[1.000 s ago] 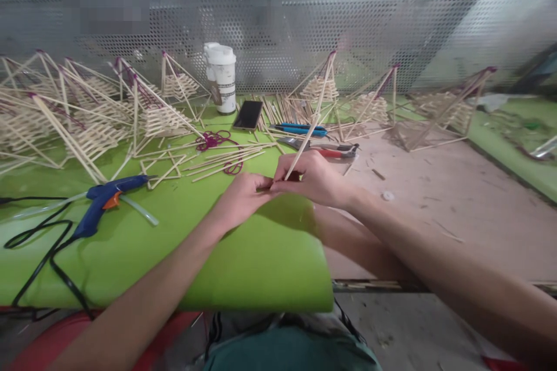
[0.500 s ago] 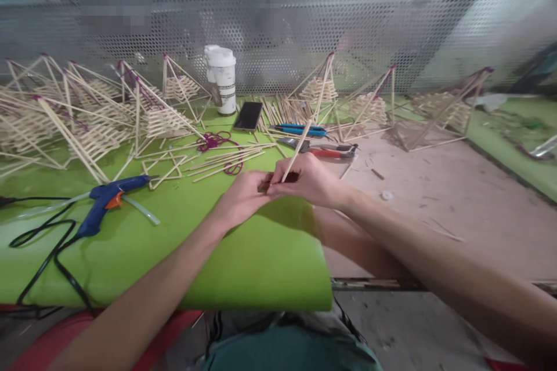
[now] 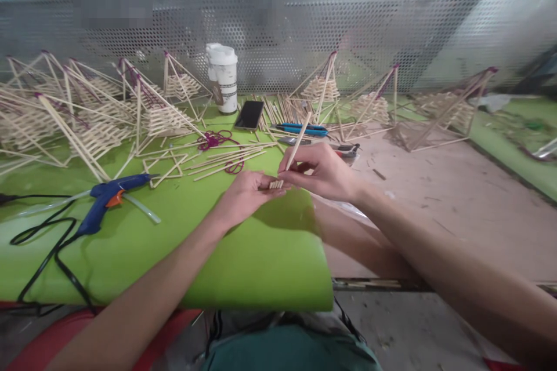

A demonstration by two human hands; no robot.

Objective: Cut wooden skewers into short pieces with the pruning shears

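My left hand (image 3: 244, 196) is closed around several short wooden sticks (image 3: 276, 184), whose cut ends show side by side at the fingertips. In a pinch, my right hand (image 3: 319, 169) holds one longer wooden stick (image 3: 299, 140), which slants up and to the right. Its lower end is at my right fingertips, just above the short sticks; whether it touches them I cannot tell. Both hands are over the right part of the green mat (image 3: 256, 261). Behind my right hand lie pliers (image 3: 348, 151) with red handles, partly hidden.
A blue glue gun (image 3: 102, 203) with a black cord lies left. Wooden-stick frames (image 3: 165, 119) fill the back left; others (image 3: 319, 90) stand back right. A white cup (image 3: 224, 78), a phone (image 3: 249, 115), a blue cutter (image 3: 300, 129), purple string (image 3: 213, 139) and loose sticks (image 3: 226, 159) lie between.
My right hand has shifted slightly right and up with the long stick, away from my left fingertips. The short sticks' ends in my left hand now show.
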